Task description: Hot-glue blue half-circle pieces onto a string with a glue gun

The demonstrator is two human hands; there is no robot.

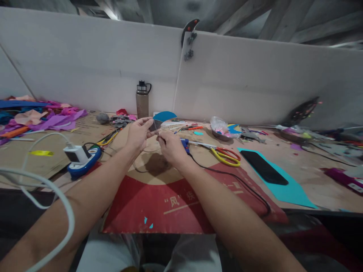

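My left hand point(138, 133) is raised over the table and pinches a fan-shaped blue paper piece point(163, 116) by its lower corner. My right hand point(171, 146) is closed just below and to the right of it, its fingertips pinched near the piece's bottom tip; what it holds is too small to make out. Both hands hover above a brown and red cardboard sheet point(159, 204).
Yellow and orange scissors point(224, 155) and a blue tool with a black cord point(185, 143) lie right of my hands. A black phone point(263, 167) rests on a teal sheet point(292, 192). A bottle point(142, 99) stands at the back; a power strip with charger point(82, 158) and coloured paper scraps point(42, 119) lie left.
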